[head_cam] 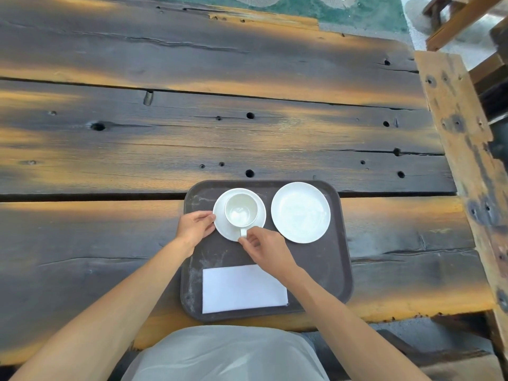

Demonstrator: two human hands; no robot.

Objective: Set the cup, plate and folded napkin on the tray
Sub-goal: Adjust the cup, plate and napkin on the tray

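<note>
A dark brown tray lies at the table's near edge. On its far left a white cup stands upright and empty on a white saucer. My left hand pinches the saucer's left rim. My right hand holds the cup's handle at the near side with thumb and fingers. A white plate rests on the tray's far right. A folded white napkin lies flat on the tray's near part, partly under my right wrist.
The tray sits on a dark, weathered plank table with knot holes and gaps. A wooden beam runs along the table's right side. Beyond the far edge lies a green floor.
</note>
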